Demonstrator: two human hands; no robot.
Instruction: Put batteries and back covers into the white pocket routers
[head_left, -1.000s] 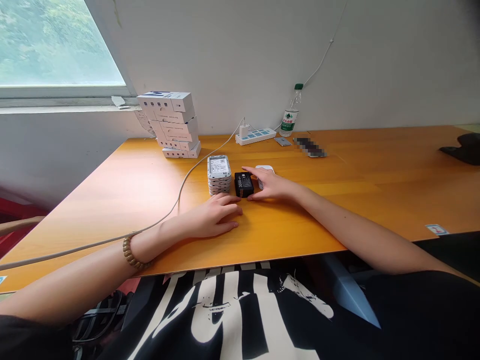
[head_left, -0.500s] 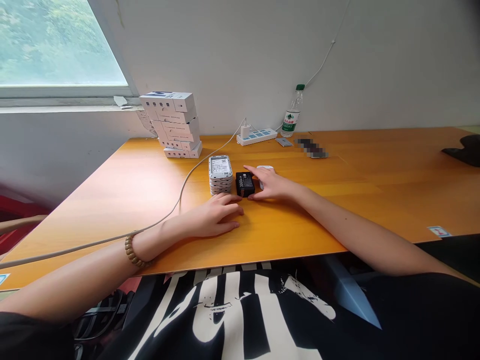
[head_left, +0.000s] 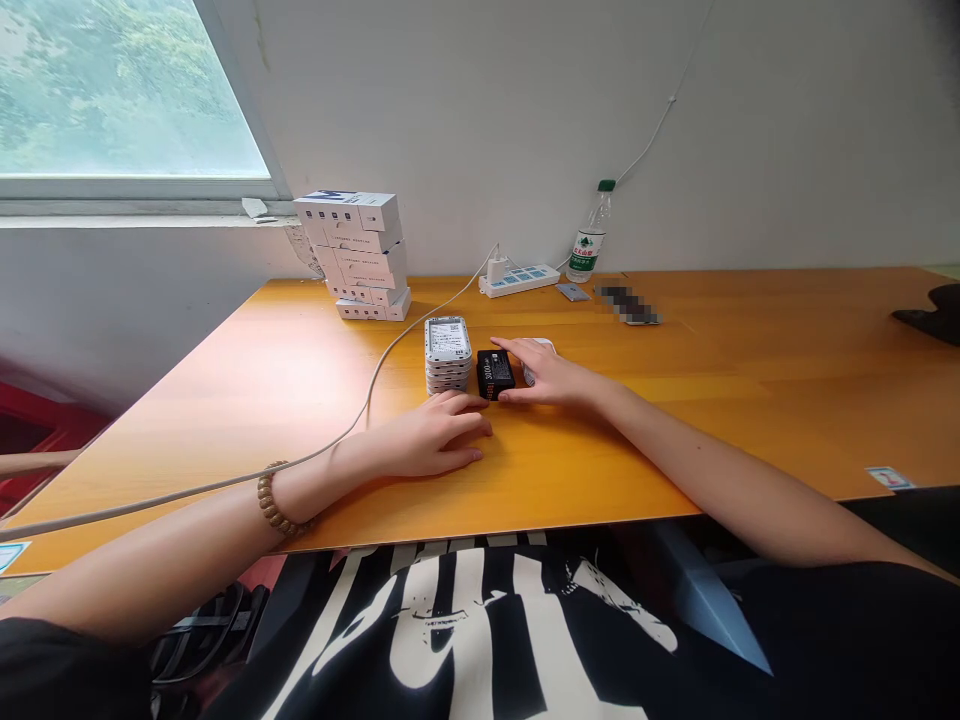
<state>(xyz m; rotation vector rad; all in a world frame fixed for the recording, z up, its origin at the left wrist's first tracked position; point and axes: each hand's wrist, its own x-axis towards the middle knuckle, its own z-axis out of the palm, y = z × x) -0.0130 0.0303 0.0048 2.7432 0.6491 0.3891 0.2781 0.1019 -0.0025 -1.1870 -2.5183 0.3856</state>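
Note:
A small stack of black batteries (head_left: 496, 373), the top one printed "3000 mAh", lies on the table. My right hand (head_left: 546, 372) spans it from the right, index finger at the back edge and thumb at the front corner. My left hand (head_left: 439, 432) rests palm down, fingers stretched out, the longest fingertips by the batteries' front edge. Left of the batteries stands a neat stack of white device shells (head_left: 448, 350), the top one showing a printed label. A white piece (head_left: 550, 346) is partly hidden behind my right hand.
White boxes (head_left: 360, 255) are piled at the back left. A power strip (head_left: 519, 281) with a charger, a water bottle (head_left: 587, 240), a grey card (head_left: 573, 292) and a blurred-out item (head_left: 628, 303) lie along the back. A cable (head_left: 360, 415) crosses over my left wrist.
The view has shifted slightly, so everything appears a little lower and to the right. Both hands keep nearly the same places by the batteries.

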